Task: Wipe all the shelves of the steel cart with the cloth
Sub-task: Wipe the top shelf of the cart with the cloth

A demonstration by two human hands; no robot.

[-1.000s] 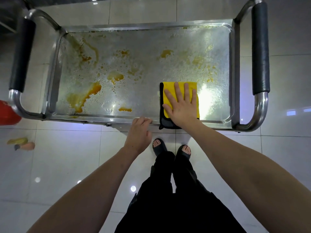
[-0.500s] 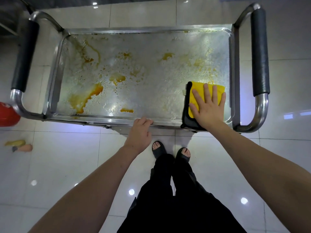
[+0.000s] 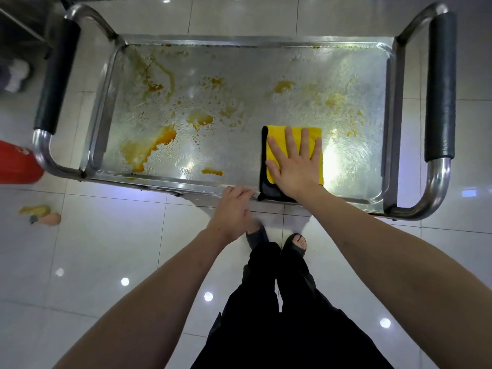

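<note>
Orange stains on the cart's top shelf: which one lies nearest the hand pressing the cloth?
The small orange streak by the shelf's near rim, just left of the right hand on the yellow cloth. The bigger puddles lie farther left.

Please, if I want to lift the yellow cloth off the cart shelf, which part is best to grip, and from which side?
Probably the far yellow edge of the cloth, pinched from above: it lies flat and exposed beyond the fingertips of the right hand, which presses the middle. The near dark edge sits against the shelf rim.
</note>
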